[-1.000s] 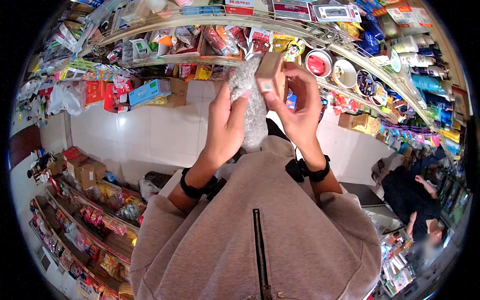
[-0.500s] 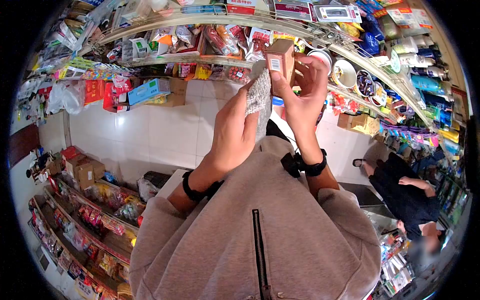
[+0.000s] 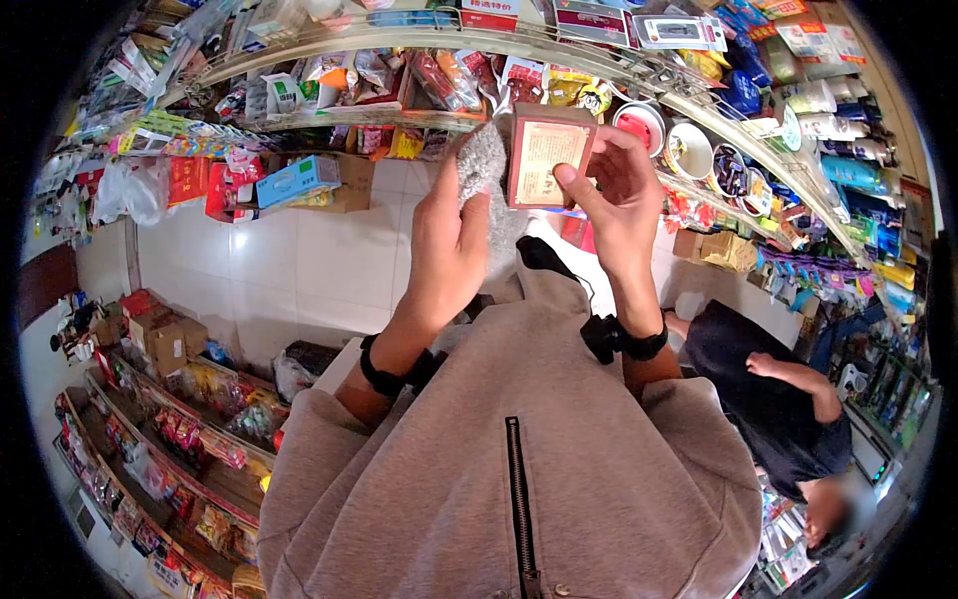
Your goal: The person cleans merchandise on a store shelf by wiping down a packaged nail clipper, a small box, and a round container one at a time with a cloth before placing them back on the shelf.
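Plainly, two hands, one box and one cloth

Here, two bare hands are raised in front of a stocked shelf point(image 3: 399, 118), each holding one thing. The left hand point(image 3: 447, 240) is closed around one grey, fluffy cloth point(image 3: 483, 165), its thumb pressed on the cloth's near side. The right hand point(image 3: 624, 205) holds one small reddish-brown box point(image 3: 549, 160), with the thumb flat on its face and the fingers around its right side and behind. That face carries one cream panel of fine print. The box is upright between the hands, just beside the cloth; whether the two touch is hard to tell.

Two black wristbands show, one on each wrist. Beyond the right hand, four round tubs point(image 3: 689, 150) stand in a row along the shelf; the nearest to the box has something red in it. Low on the left, one blue box point(image 3: 297, 182) lies by a cardboard carton point(image 3: 349, 190). One other person point(image 3: 773, 384), in dark clothes, is off to the right, well apart from both hands.
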Motion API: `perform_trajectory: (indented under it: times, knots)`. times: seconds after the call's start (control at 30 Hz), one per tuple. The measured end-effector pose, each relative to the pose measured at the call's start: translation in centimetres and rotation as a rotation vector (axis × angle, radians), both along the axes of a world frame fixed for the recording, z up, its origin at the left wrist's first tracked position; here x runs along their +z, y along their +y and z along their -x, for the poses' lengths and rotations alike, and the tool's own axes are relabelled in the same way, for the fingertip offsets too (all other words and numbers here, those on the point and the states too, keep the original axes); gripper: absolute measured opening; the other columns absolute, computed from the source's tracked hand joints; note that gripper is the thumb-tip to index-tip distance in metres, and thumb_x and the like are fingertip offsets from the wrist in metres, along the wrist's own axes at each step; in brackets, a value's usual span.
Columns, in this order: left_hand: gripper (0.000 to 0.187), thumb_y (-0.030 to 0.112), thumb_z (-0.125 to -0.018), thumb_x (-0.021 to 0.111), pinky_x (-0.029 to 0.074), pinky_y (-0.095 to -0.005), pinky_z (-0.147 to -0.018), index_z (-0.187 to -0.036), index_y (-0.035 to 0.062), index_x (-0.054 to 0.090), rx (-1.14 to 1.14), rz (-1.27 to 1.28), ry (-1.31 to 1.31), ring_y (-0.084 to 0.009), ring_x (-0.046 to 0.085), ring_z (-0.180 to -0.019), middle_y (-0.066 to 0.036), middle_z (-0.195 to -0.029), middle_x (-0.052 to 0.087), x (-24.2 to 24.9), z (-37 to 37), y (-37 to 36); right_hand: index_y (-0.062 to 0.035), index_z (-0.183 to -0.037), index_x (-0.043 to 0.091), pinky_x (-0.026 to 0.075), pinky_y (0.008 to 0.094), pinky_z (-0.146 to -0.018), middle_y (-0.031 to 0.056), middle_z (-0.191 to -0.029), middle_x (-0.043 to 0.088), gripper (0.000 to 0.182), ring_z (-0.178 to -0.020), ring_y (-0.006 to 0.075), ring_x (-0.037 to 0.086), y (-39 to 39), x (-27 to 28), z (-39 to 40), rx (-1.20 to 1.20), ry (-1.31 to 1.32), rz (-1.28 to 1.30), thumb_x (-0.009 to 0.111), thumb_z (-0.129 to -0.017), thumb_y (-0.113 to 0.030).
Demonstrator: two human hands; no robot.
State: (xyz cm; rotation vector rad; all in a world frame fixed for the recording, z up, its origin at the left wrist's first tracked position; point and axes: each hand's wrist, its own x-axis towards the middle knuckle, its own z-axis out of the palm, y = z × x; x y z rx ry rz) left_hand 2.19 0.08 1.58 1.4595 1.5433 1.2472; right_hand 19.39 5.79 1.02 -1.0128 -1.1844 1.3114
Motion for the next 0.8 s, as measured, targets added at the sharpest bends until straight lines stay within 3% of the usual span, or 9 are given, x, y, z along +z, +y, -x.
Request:
perform_trajectory:
  times: [0.07,0.13,0.37,0.43,0.57,0.67,0.73,0.8]
  knots:
    - [0.048,0.003,-0.095,0.053,0.05,-0.0425,-0.088,-0.14,-0.0085,0.039,0.01,-0.042,-0.022,-0.0444,0.062,-0.107,-0.03,-0.117,0.061,0.1,0.0,0.1,0.0004,-0.114,0.059,0.053,0.0233,-0.069,0.0047,-0.098,0.067,0.04,-0.085,0.0097,0.063,-0.4,0.7,0.2,-0.052,-0.083,-0.016,0.079,-0.08,-0.001]
    - [0.039,0.003,-0.099,0.048,0.042,-0.0339,-0.101,-0.138,-0.0032,0.046,0.038,-0.027,0.066,-0.0225,0.058,-0.115,-0.017,-0.126,0.061,0.2,-0.4,-0.2,0.0007,-0.112,0.059,0.052,0.0223,-0.067,0.0048,-0.097,0.067,0.038,-0.085,0.0091,0.062,-0.4,1.0,0.2,-0.057,-0.122,-0.035,0.08,-0.08,-0.002]
    - [0.041,0.0,-0.096,0.047,0.046,-0.0368,-0.097,-0.137,-0.0028,0.046,0.025,-0.017,0.094,-0.0291,0.062,-0.113,-0.021,-0.122,0.063,0.8,-0.2,0.0,0.0008,-0.104,0.061,0.05,0.022,-0.066,0.0043,-0.092,0.066,0.033,-0.084,0.009,0.061,-0.1,1.8,0.2,-0.006,-0.269,-0.02,0.081,-0.078,-0.005]
    - [0.052,-0.003,-0.088,0.053,0.048,-0.0458,-0.094,-0.139,-0.0027,0.045,0.021,-0.031,0.11,-0.0463,0.059,-0.113,-0.03,-0.125,0.058,0.8,-0.2,0.3,0.0008,-0.105,0.061,0.05,0.0229,-0.068,0.0044,-0.092,0.066,0.033,-0.084,0.0094,0.061,0.0,1.3,0.6,-0.037,-0.228,-0.012,0.081,-0.079,-0.006]
    - [0.05,-0.003,-0.088,0.053,0.049,-0.0457,-0.091,-0.137,-0.0026,0.047,-0.008,-0.086,0.29,-0.0458,0.06,-0.109,-0.029,-0.121,0.061,1.1,0.0,0.1,0.0009,-0.107,0.06,0.051,0.0254,-0.072,0.0066,-0.094,0.066,0.035,-0.084,0.0108,0.062,1.1,0.2,0.8,-0.14,-0.19,-0.059,0.081,-0.079,-0.007]
    - [0.047,-0.003,-0.088,0.053,0.05,-0.0457,-0.088,-0.135,-0.0039,0.048,-0.084,-0.067,0.254,-0.046,0.061,-0.106,-0.029,-0.116,0.062,1.0,0.4,-0.2,0.0007,-0.108,0.061,0.052,0.0273,-0.067,0.009,-0.096,0.067,0.038,-0.079,0.0132,0.063,1.0,0.8,0.8,-0.242,-0.259,-0.129,0.082,-0.078,-0.008]
    - [0.045,-0.002,-0.09,0.053,0.051,-0.0429,-0.086,-0.134,-0.0055,0.048,0.005,0.012,0.149,-0.0426,0.064,-0.104,-0.028,-0.114,0.063,0.0,0.6,-0.5,0.0,-0.108,0.061,0.052,0.0283,-0.064,0.0103,-0.096,0.067,0.042,-0.076,0.0157,0.064,0.6,0.7,0.6,-0.29,-0.572,-0.413,0.085,-0.075,-0.009]
    - [0.046,-0.002,-0.091,0.053,0.051,-0.0409,-0.085,-0.136,-0.0057,0.046,0.01,0.014,0.042,-0.0401,0.065,-0.103,-0.028,-0.114,0.063,0.2,0.5,0.1,-0.0013,-0.106,0.062,0.052,0.0277,-0.061,0.0113,-0.102,0.066,0.046,-0.078,0.0158,0.064,-0.4,0.4,0.8,-0.126,-0.533,-0.436,0.089,-0.07,-0.014]
